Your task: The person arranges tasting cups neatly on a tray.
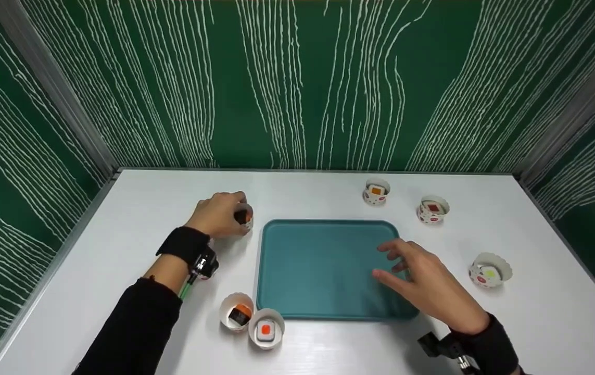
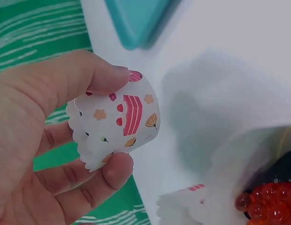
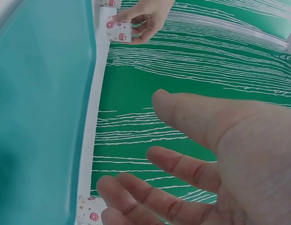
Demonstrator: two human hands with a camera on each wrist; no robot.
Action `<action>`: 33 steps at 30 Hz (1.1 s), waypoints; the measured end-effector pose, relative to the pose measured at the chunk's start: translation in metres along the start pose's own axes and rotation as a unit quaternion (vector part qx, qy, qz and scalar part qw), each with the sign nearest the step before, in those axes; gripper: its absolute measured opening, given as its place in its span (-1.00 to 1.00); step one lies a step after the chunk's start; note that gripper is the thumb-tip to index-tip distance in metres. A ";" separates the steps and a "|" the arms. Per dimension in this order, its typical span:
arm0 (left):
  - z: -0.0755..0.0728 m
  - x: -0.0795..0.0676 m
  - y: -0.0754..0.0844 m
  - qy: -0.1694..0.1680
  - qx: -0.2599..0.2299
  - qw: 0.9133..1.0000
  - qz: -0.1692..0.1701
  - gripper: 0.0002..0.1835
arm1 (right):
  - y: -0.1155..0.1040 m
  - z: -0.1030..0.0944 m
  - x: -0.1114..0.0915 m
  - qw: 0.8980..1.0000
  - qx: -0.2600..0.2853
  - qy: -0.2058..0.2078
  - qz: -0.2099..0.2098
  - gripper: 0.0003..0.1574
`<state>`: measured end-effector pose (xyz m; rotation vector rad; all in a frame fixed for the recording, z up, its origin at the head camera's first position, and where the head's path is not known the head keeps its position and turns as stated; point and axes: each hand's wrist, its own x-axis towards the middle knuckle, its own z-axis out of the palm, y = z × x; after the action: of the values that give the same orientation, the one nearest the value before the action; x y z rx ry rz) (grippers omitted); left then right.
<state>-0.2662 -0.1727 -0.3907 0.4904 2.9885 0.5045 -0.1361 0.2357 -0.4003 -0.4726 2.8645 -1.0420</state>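
Note:
My left hand [image 1: 218, 214] grips a white printed paper baking cup [image 2: 136, 115] between thumb and fingers, just left of the teal tray [image 1: 323, 260]. Inside that cup a black-and-orange toy-like sushi piece [image 1: 242, 215] shows in the head view. The left wrist view gives the cup's side, with pink cake and flower prints. Over the right part of the tray hovers my right hand [image 1: 427, 281], fingers spread and relaxed, holding nothing. Directly under the left wrist another cup is mostly hidden.
Two cups, one with an orange-and-black sushi piece [image 1: 240, 314] and one with an orange-dotted white piece [image 1: 265, 330], stand by the tray's front left corner. Three more cups [image 1: 375, 199] [image 1: 431, 216] [image 1: 484, 278] stand behind and right of it. Green walls [image 1: 307, 83] enclose the white table.

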 end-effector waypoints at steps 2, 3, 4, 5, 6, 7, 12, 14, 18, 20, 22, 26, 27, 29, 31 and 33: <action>0.000 -0.002 0.004 0.004 -0.008 1.000 0.012 -0.55 | 0.001 0.000 -0.001 1.000 0.000 0.006 -0.006 -0.45; 0.000 -0.003 0.006 0.007 -0.011 1.000 0.016 -0.54 | 0.001 0.000 -0.002 1.000 0.000 0.008 -0.011 -0.44; -0.001 -0.005 0.007 0.009 -0.016 1.000 0.018 -0.52 | 0.001 0.000 -0.002 1.000 0.001 0.007 -0.011 -0.43; -0.002 -0.007 0.009 0.010 -0.022 0.999 0.021 -0.51 | 0.001 0.000 -0.002 1.000 0.000 0.008 -0.010 -0.43; -0.002 -0.009 0.011 0.011 -0.027 0.999 0.024 -0.50 | 0.000 0.000 -0.002 1.000 0.000 0.008 -0.010 -0.43; -0.003 -0.011 0.013 0.011 -0.033 0.999 0.026 -0.48 | 0.000 0.000 -0.002 1.000 -0.003 0.008 -0.010 -0.43; -0.004 -0.022 0.023 0.014 -0.053 0.997 0.048 -0.46 | -0.001 0.000 0.000 1.000 -0.011 0.012 -0.005 -0.44; -0.004 -0.027 0.028 0.020 -0.055 0.996 0.063 -0.46 | -0.001 0.000 0.000 1.000 -0.012 0.013 -0.004 -0.43; -0.005 -0.036 0.042 0.027 -0.065 0.994 0.084 -0.46 | -0.004 0.001 0.000 0.999 -0.016 0.026 -0.009 -0.41; -0.005 -0.041 0.049 0.029 -0.074 0.993 0.092 -0.47 | -0.006 0.003 0.000 0.999 -0.019 0.034 -0.016 -0.41; -0.005 -0.046 0.057 0.030 -0.082 0.991 0.098 -0.46 | -0.009 0.006 0.001 0.999 -0.021 0.040 -0.025 -0.40; -0.004 -0.053 0.072 0.027 -0.090 0.989 0.113 -0.45 | -0.013 0.011 0.002 0.998 -0.024 0.049 -0.044 -0.37; -0.004 -0.054 0.076 0.028 -0.090 0.988 0.123 -0.45 | -0.013 0.012 0.002 0.997 -0.024 0.052 -0.050 -0.37; -0.003 -0.057 0.082 0.028 -0.088 0.986 0.141 -0.44 | -0.014 0.015 0.003 0.996 -0.021 0.058 -0.061 -0.35; -0.002 -0.060 0.089 0.028 -0.090 0.983 0.160 -0.44 | -0.015 0.017 0.003 0.995 -0.018 0.063 -0.073 -0.34; -0.001 -0.062 0.095 0.032 -0.090 0.979 0.181 -0.43 | -0.017 0.020 0.003 0.994 -0.015 0.067 -0.081 -0.32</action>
<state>-0.1791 -0.1082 -0.3574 1.0256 2.8784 0.8225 -0.1315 0.2101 -0.4052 -0.6735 3.0053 -1.0954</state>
